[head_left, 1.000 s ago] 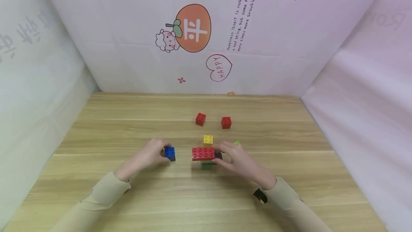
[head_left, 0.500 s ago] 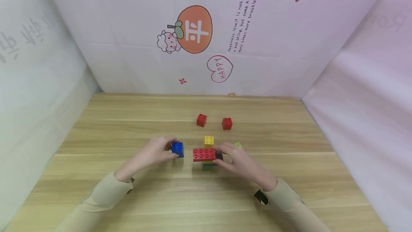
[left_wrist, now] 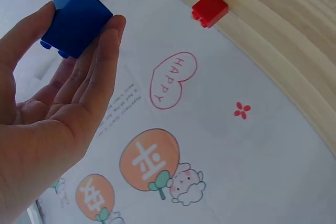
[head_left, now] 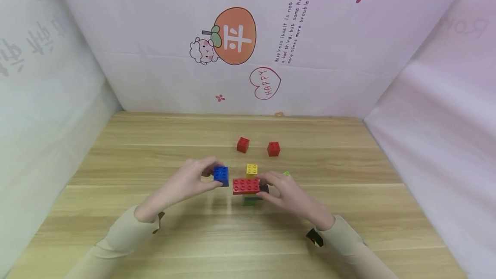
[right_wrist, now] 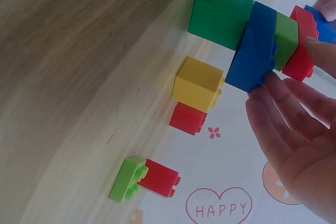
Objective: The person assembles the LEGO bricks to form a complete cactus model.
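Observation:
My left hand [head_left: 193,178] pinches a blue building block [head_left: 221,175] between thumb and fingers, held off the table just left of a stack. From bottom to top, the right wrist view shows the stack's green block [right_wrist: 220,17], long blue block [right_wrist: 254,48], light green block [right_wrist: 286,40] and long red block [right_wrist: 299,48]. At the stack's right side, my right hand [head_left: 286,192] holds it, thumb by the red block and fingertips against the long blue one. From the head view, the red block hides much of the lower stack.
Behind the stack stands a yellow block [head_left: 252,168]. Farther back are a red block [head_left: 243,144] and another red block [head_left: 273,149]. A lime block [head_left: 286,173] is partly hidden behind my right hand. White printed cloth [head_left: 174,76] encloses the wooden table's back and sides.
My left hand has lifted the blue block off the table and carried it right, close to the stack. The right hand keeps its hold with almost no movement.

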Tool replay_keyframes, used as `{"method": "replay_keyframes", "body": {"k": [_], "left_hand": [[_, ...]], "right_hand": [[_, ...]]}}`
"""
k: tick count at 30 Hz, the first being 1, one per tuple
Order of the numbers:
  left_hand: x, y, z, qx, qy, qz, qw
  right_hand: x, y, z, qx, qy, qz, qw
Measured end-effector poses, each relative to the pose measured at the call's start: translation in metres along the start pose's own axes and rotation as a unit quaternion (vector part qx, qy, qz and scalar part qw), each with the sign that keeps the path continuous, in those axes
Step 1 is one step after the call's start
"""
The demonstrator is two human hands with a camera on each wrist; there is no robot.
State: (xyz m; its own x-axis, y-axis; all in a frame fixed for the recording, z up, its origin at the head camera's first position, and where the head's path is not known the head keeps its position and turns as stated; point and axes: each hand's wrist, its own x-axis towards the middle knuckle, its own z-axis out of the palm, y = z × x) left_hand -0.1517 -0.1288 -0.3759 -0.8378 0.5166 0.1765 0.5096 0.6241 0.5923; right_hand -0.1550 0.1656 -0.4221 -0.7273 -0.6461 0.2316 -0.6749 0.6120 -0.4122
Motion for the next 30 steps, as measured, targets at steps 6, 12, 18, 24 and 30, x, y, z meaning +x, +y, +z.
{"method": "replay_keyframes", "body": {"k": [6, 12, 18, 24, 30], "left_hand": [[0.001, 0.011, -0.002, -0.007, 0.000, 0.013, 0.9999], [0.004, 0.016, 0.000, -0.010, -0.009, 0.025, 0.9996], [0.007, 0.015, 0.006, -0.018, -0.010, 0.051, 0.9985], [0.009, 0.016, 0.010, -0.021, -0.012, 0.047, 0.9986], [0.010, 0.017, 0.011, -0.017, -0.011, 0.038, 0.9991]], "right_hand": [[-0.001, 0.000, 0.000, 0.000, 0.005, -0.005, 1.000], [-0.001, 0.002, 0.000, 0.001, 0.024, -0.029, 0.999], [0.000, 0.002, 0.000, -0.002, 0.050, -0.064, 0.997], [-0.001, 0.001, 0.000, 0.007, 0.046, -0.061, 0.997], [-0.001, 0.001, 0.000, 0.013, 0.044, -0.056, 0.997]]}}
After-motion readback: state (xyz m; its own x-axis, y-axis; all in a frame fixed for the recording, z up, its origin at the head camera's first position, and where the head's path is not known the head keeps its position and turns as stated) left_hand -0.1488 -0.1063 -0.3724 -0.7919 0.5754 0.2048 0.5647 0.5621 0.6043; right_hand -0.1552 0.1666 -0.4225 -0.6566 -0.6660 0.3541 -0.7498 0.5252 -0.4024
